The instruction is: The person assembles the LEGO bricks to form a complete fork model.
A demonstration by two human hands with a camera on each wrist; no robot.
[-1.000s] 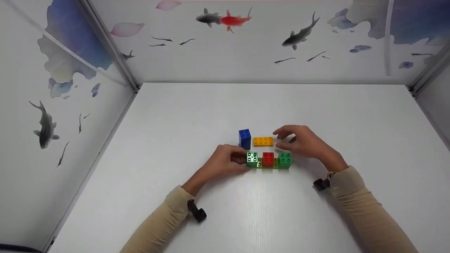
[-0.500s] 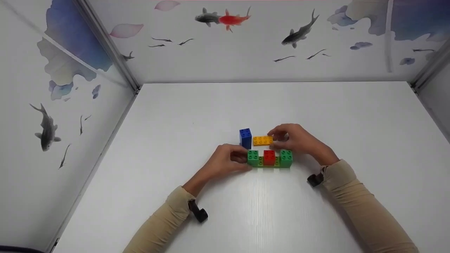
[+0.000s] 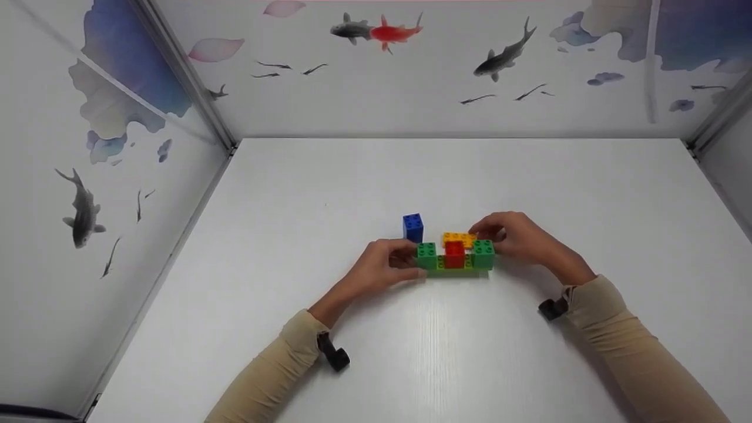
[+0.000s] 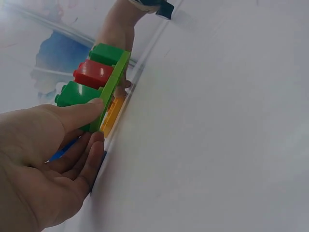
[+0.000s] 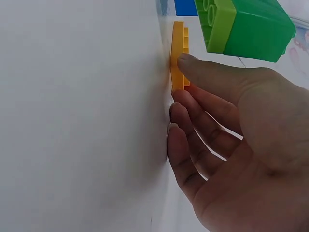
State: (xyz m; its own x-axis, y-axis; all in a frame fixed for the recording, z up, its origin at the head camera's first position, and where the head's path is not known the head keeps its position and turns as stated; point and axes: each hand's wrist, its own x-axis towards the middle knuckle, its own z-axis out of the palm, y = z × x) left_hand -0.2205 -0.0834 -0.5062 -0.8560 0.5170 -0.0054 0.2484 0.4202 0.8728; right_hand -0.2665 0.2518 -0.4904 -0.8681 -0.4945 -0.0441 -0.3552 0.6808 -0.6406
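White panels painted with fish and petals walled in the white desk [image 3: 352, 194] on three sides. Near its middle stood a brick assembly [image 3: 455, 258]: a lime-green plate carrying a green brick, a red brick and another green brick in a row, its long axis running left to right across the person's view. The left hand [image 3: 385, 271] gripped the assembly's left end, thumb pressed on the lime plate's edge and fingers curled behind it, as the left wrist view showed [image 4: 72, 140]. Just behind the assembly lay a flat yellow plate [image 3: 459, 238], its long axis also left to right, parallel to the row. The right hand [image 3: 517, 238] sat at the yellow plate's right end, thumb on its top and fingers curled against the desk beside it, pinching that end [image 5: 178, 58]. A blue brick [image 3: 413, 227] stood upright just left of the yellow plate, apart from both hands.
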